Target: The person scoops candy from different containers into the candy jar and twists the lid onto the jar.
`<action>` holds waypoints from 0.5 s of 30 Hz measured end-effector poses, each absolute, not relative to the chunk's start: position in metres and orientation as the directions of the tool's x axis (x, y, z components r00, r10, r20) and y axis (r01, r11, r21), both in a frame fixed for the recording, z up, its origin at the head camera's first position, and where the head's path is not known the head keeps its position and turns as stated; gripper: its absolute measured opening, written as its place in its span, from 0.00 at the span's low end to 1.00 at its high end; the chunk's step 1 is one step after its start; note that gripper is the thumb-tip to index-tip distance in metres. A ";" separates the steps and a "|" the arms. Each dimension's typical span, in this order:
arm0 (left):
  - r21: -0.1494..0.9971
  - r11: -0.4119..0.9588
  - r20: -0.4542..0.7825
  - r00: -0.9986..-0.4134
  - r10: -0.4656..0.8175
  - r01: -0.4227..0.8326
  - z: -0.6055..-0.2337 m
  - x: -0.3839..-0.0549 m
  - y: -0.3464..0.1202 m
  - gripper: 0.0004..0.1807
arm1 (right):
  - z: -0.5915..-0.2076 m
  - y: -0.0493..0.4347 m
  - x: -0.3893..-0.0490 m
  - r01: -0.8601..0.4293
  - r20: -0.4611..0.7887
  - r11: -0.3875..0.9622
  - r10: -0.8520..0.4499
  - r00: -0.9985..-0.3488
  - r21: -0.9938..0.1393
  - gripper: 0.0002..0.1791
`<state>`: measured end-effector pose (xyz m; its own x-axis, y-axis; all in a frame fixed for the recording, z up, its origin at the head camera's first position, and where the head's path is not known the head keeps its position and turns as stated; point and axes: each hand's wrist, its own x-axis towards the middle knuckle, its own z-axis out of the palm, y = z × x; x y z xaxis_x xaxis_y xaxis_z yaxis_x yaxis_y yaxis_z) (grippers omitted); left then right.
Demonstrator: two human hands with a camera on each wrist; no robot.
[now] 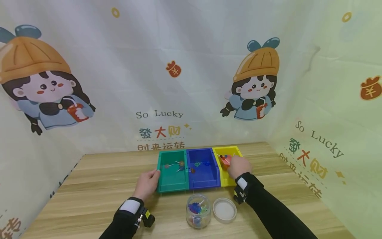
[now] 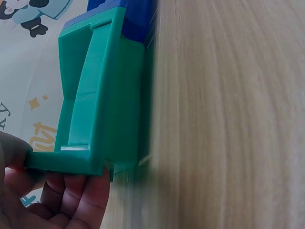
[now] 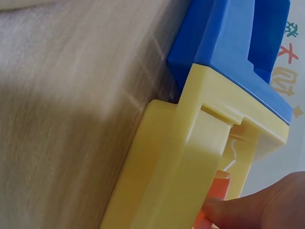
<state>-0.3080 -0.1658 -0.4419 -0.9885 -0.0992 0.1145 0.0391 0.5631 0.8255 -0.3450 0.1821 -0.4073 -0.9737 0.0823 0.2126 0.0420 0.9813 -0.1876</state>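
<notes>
A row of three joined bins stands on the table: green [image 1: 173, 183], blue [image 1: 204, 181] and yellow [image 1: 228, 181]. My left hand [image 1: 146, 184] grips the green bin's outer left wall, thumb over the rim and fingers beneath it in the left wrist view. Inside the yellow bin, my right hand [image 1: 240, 166] pinches an orange-red plastic piece [image 1: 225, 161]; its lower part is hidden by the fingers, and I cannot tell its kind. Small dark and coloured bits show at its top. Several small coloured pieces with white sticks [image 1: 180, 163] lie in the green bin, and a few small ones [image 1: 197, 164] in the blue.
In front of the bins stands an open clear jar [image 1: 198, 220] holding more small coloured pieces. Its round pale lid [image 1: 224, 210] lies to the right of it. The wooden table [image 1: 104, 179] ends at a printed cloth backdrop [image 1: 197, 99] behind and at both sides.
</notes>
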 end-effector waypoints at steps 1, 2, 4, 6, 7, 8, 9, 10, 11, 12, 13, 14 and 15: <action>0.826 0.563 0.117 -0.988 -0.099 0.041 -0.442 -0.308 -0.166 0.25 | -0.408 0.182 -0.344 0.038 0.221 0.981 0.080 -0.972 -0.188 0.09; 0.826 0.562 0.116 -0.988 -0.099 0.041 -0.443 -0.308 -0.166 0.25 | -0.408 0.183 -0.344 0.035 0.227 0.981 0.078 -0.971 -0.189 0.09; 0.826 0.562 0.119 -0.988 -0.102 0.041 -0.444 -0.308 -0.165 0.25 | -0.408 0.183 -0.343 0.034 0.233 0.981 0.079 -0.969 -0.192 0.10; 0.827 0.560 0.115 -0.988 -0.102 0.038 -0.443 -0.308 -0.165 0.26 | -0.409 0.184 -0.342 0.034 0.238 0.979 0.082 -0.968 -0.199 0.11; 0.828 0.560 0.113 -0.989 -0.101 0.037 -0.443 -0.308 -0.165 0.26 | -0.409 0.184 -0.342 0.035 0.237 0.977 0.086 -0.968 -0.209 0.11; 0.828 0.560 0.110 -0.989 -0.100 0.035 -0.443 -0.308 -0.164 0.26 | -0.409 0.185 -0.341 0.038 0.238 0.975 0.090 -0.967 -0.217 0.11; 0.828 0.560 0.110 -0.989 -0.101 0.035 -0.442 -0.308 -0.164 0.26 | -0.409 0.185 -0.341 0.044 0.235 0.973 0.099 -0.967 -0.228 0.11; 0.828 0.560 0.108 -0.989 -0.099 0.034 -0.442 -0.308 -0.164 0.26 | -0.410 0.186 -0.340 0.048 0.232 0.969 0.106 -0.967 -0.241 0.12; 0.828 0.560 0.109 -0.989 -0.098 0.036 -0.441 -0.307 -0.164 0.26 | -0.410 0.186 -0.340 0.051 0.230 0.965 0.113 -0.967 -0.259 0.12; 0.828 0.560 0.110 -0.989 -0.097 0.037 -0.441 -0.307 -0.164 0.26 | -0.411 0.187 -0.339 0.057 0.226 0.960 0.122 -0.966 -0.275 0.12; 0.827 0.561 0.113 -0.989 -0.098 0.038 -0.441 -0.307 -0.164 0.26 | -0.411 0.188 -0.339 0.062 0.223 0.955 0.130 -0.966 -0.289 0.12; 0.826 0.562 0.114 -0.989 -0.099 0.039 -0.441 -0.307 -0.164 0.26 | -0.411 0.189 -0.339 0.067 0.218 0.951 0.137 -0.966 -0.300 0.12; 0.827 0.561 0.113 -0.989 -0.099 0.039 -0.441 -0.306 -0.164 0.26 | -0.411 0.190 -0.338 0.073 0.208 0.947 0.144 -0.967 -0.314 0.12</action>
